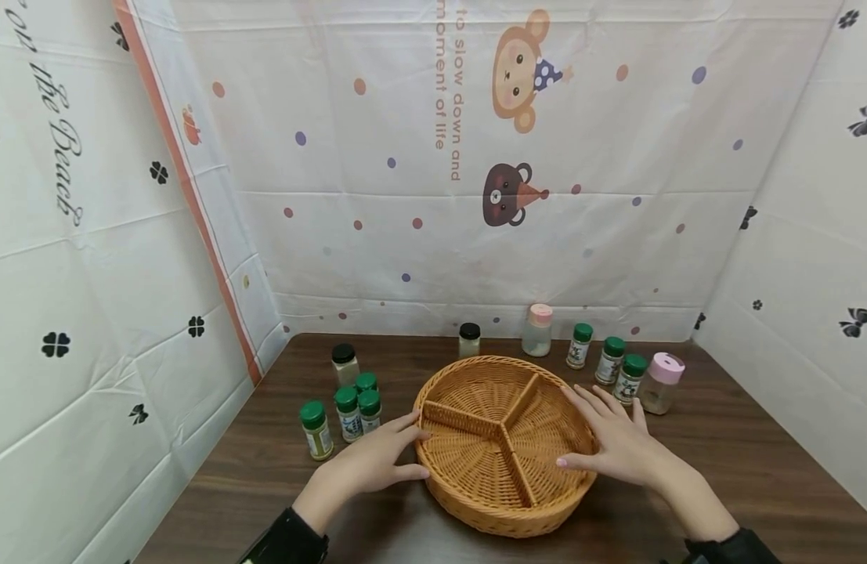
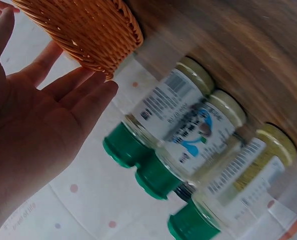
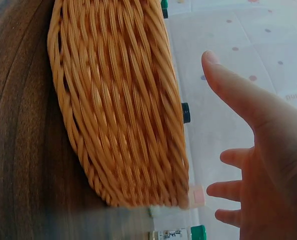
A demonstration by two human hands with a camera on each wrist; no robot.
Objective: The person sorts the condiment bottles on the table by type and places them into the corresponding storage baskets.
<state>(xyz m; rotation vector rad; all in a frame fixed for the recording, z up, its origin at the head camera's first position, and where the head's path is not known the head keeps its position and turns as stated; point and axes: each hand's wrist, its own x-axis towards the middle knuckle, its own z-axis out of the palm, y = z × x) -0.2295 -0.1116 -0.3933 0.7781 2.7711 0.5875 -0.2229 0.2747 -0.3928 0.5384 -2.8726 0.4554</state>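
A round wicker basket (image 1: pixel 468 478) with three compartments sits on the dark wood table in the head view. My left hand (image 1: pixel 378 460) is at its left rim, fingers extended and fingertips right at the edge. In the left wrist view the same hand (image 2: pixel 43 110) has relaxed fingers beside the woven wall. My right hand (image 1: pixel 619 442) hovers over the right rim with fingers spread. The right wrist view shows that hand (image 3: pixel 268 145) apart from the basket's side (image 3: pixel 118 110), thumb out and palm bare. Neither hand grips anything.
Left of the basket stand several green-capped spice jars (image 1: pixel 316 431) and a black-capped jar (image 1: pixel 344 364). Behind it are another black-capped jar (image 1: pixel 469 341) and a pink-capped bottle (image 1: pixel 537 333). Three green-capped jars (image 1: pixel 609 362) and a second pink-capped jar (image 1: pixel 662 384) stand at the right.
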